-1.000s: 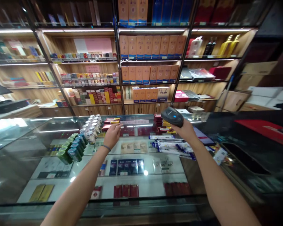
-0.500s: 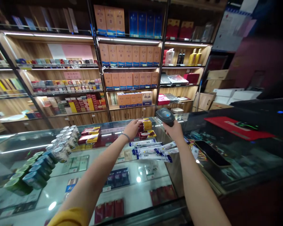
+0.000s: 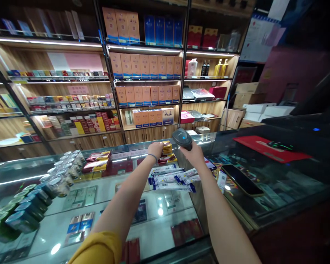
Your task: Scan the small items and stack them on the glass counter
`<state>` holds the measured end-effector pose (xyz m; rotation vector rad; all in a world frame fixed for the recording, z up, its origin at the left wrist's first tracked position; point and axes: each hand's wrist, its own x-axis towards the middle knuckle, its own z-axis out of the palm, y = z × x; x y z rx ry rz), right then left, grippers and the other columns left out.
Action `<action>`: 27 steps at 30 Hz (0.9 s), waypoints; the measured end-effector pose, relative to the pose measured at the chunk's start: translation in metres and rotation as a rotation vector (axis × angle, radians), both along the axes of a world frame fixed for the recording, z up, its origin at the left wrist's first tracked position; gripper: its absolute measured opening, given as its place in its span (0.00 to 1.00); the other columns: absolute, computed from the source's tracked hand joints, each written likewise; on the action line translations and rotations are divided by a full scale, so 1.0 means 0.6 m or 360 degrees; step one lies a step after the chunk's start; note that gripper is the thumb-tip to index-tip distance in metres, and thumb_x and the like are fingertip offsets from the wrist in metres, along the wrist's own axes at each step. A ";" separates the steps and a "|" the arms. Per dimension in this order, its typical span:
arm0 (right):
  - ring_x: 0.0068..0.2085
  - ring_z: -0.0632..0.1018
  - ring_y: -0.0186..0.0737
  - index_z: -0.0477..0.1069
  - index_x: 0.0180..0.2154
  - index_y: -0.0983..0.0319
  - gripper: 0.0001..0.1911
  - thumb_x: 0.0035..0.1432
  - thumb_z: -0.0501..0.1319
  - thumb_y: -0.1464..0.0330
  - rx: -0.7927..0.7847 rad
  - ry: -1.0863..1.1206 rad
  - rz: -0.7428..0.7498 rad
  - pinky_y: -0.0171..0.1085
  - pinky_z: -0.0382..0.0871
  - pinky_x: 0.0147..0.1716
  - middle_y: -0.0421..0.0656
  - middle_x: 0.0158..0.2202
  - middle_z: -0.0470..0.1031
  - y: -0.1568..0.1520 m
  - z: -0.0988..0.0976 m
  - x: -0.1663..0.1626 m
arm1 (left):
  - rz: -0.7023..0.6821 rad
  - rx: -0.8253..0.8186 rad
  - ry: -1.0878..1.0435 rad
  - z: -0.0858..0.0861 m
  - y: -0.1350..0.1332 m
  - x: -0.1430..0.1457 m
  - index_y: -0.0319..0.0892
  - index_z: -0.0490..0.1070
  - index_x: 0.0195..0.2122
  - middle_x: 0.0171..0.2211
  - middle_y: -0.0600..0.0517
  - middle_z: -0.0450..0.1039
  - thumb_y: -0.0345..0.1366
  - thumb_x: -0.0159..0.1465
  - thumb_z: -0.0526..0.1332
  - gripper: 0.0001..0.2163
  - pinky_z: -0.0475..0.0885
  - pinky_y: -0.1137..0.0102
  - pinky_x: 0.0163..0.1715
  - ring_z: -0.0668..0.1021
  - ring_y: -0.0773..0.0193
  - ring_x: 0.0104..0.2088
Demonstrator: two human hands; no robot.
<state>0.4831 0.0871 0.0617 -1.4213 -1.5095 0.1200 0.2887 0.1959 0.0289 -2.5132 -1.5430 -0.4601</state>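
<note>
My right hand [image 3: 194, 154] is wrapped round a dark handheld barcode scanner [image 3: 182, 138], its blue-lit head raised above the glass counter [image 3: 104, 220]. My left hand [image 3: 155, 149] is stretched out over the counter, fingers closed on the top pack of a stack of red and yellow cartons [image 3: 167, 147]. More red and yellow packs [image 3: 169, 158] lie under that stack. Long blue and white cartons [image 3: 170, 179] lie on the glass just in front of both hands.
Rows of small lidded jars and green tins [image 3: 35, 198] stand at the counter's left. Red flat packs [image 3: 97, 161] lie behind them. A black phone [image 3: 242, 179] rests on the glass at right, beyond it a red mat with a mouse [image 3: 277, 146]. Stocked shelves [image 3: 145, 77] fill the back wall.
The view swung left to right. My left hand moved from the packs at the counter's centre-left over to the red and yellow stack and closed on it. The scanner stayed in my right hand.
</note>
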 end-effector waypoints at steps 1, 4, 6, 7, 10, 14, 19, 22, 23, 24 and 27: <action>0.36 0.82 0.53 0.72 0.45 0.58 0.18 0.53 0.63 0.58 -0.0007 -0.0013 -0.0007 0.41 0.71 0.30 0.45 0.32 0.80 0.000 0.000 -0.001 | 0.0011 -0.0012 -0.0008 0.003 -0.006 -0.002 0.42 0.71 0.49 0.45 0.42 0.77 0.28 0.67 0.55 0.12 0.71 0.63 0.48 0.78 0.55 0.48; 0.34 0.82 0.52 0.72 0.45 0.57 0.18 0.54 0.63 0.58 -0.0019 -0.0052 -0.0008 0.41 0.71 0.31 0.44 0.32 0.80 0.000 0.000 -0.003 | -0.0029 0.0018 -0.0166 0.012 -0.020 -0.016 0.42 0.70 0.48 0.44 0.42 0.76 0.27 0.67 0.55 0.11 0.72 0.63 0.47 0.78 0.55 0.47; 0.35 0.82 0.52 0.72 0.47 0.57 0.19 0.54 0.63 0.58 -0.0001 -0.0092 -0.0025 0.41 0.71 0.32 0.44 0.33 0.81 -0.001 0.001 -0.007 | -0.0068 0.0095 -0.0404 0.015 -0.027 -0.034 0.42 0.71 0.47 0.44 0.42 0.74 0.26 0.67 0.54 0.12 0.71 0.62 0.49 0.77 0.55 0.48; 0.37 0.82 0.53 0.72 0.47 0.57 0.20 0.54 0.63 0.58 0.0018 -0.0117 -0.0040 0.42 0.71 0.33 0.45 0.34 0.81 -0.002 0.002 -0.010 | -0.0078 0.0143 -0.0558 0.016 -0.030 -0.047 0.42 0.72 0.46 0.44 0.42 0.74 0.25 0.66 0.54 0.12 0.71 0.62 0.49 0.76 0.55 0.48; 0.41 0.81 0.56 0.71 0.49 0.57 0.21 0.54 0.63 0.57 0.0058 -0.0197 -0.0089 0.43 0.72 0.34 0.46 0.36 0.81 -0.005 0.004 -0.023 | -0.0048 0.0183 -0.1085 0.013 -0.044 -0.093 0.41 0.73 0.44 0.43 0.44 0.73 0.25 0.64 0.57 0.10 0.72 0.60 0.50 0.76 0.56 0.46; 0.38 0.81 0.57 0.72 0.49 0.57 0.22 0.54 0.63 0.56 0.0034 -0.0336 -0.0111 0.43 0.70 0.31 0.47 0.35 0.81 -0.016 0.010 -0.049 | -0.0023 -0.0082 -0.1894 -0.007 -0.081 -0.170 0.41 0.71 0.43 0.39 0.47 0.76 0.30 0.62 0.61 0.08 0.75 0.62 0.44 0.79 0.60 0.40; 0.36 0.82 0.56 0.71 0.50 0.56 0.23 0.54 0.64 0.56 0.0094 -0.0441 -0.0102 0.41 0.68 0.29 0.46 0.34 0.82 -0.035 0.017 -0.093 | -0.0012 -0.0403 -0.2757 -0.034 -0.146 -0.273 0.41 0.68 0.42 0.39 0.48 0.78 0.38 0.54 0.71 0.18 0.77 0.67 0.38 0.81 0.61 0.38; 0.35 0.82 0.57 0.71 0.52 0.57 0.26 0.53 0.65 0.55 0.0105 -0.0552 -0.0055 0.41 0.68 0.29 0.46 0.33 0.82 -0.043 0.013 -0.123 | 0.0053 -0.0471 -0.3008 -0.045 -0.180 -0.323 0.42 0.68 0.44 0.40 0.49 0.78 0.37 0.52 0.72 0.20 0.78 0.67 0.39 0.81 0.64 0.36; 0.34 0.82 0.57 0.71 0.53 0.58 0.27 0.52 0.65 0.55 0.0103 -0.0594 -0.0037 0.41 0.67 0.28 0.46 0.31 0.81 -0.046 0.010 -0.133 | 0.0093 -0.0486 -0.3049 -0.048 -0.188 -0.336 0.42 0.69 0.44 0.40 0.49 0.78 0.37 0.52 0.72 0.20 0.78 0.68 0.38 0.82 0.64 0.35; 0.33 0.82 0.57 0.71 0.53 0.58 0.28 0.51 0.65 0.55 0.0104 -0.0633 -0.0017 0.41 0.67 0.28 0.45 0.29 0.81 -0.048 0.006 -0.143 | 0.0135 -0.0497 -0.3087 -0.052 -0.194 -0.347 0.42 0.69 0.44 0.39 0.49 0.79 0.36 0.53 0.72 0.19 0.78 0.68 0.37 0.82 0.65 0.34; 0.31 0.82 0.56 0.72 0.51 0.57 0.25 0.51 0.65 0.56 0.0119 -0.0720 0.0090 0.40 0.66 0.27 0.44 0.28 0.81 -0.058 -0.005 -0.171 | 0.0192 -0.0486 -0.3223 -0.061 -0.203 -0.367 0.42 0.68 0.43 0.39 0.48 0.78 0.35 0.56 0.71 0.17 0.78 0.68 0.37 0.82 0.65 0.34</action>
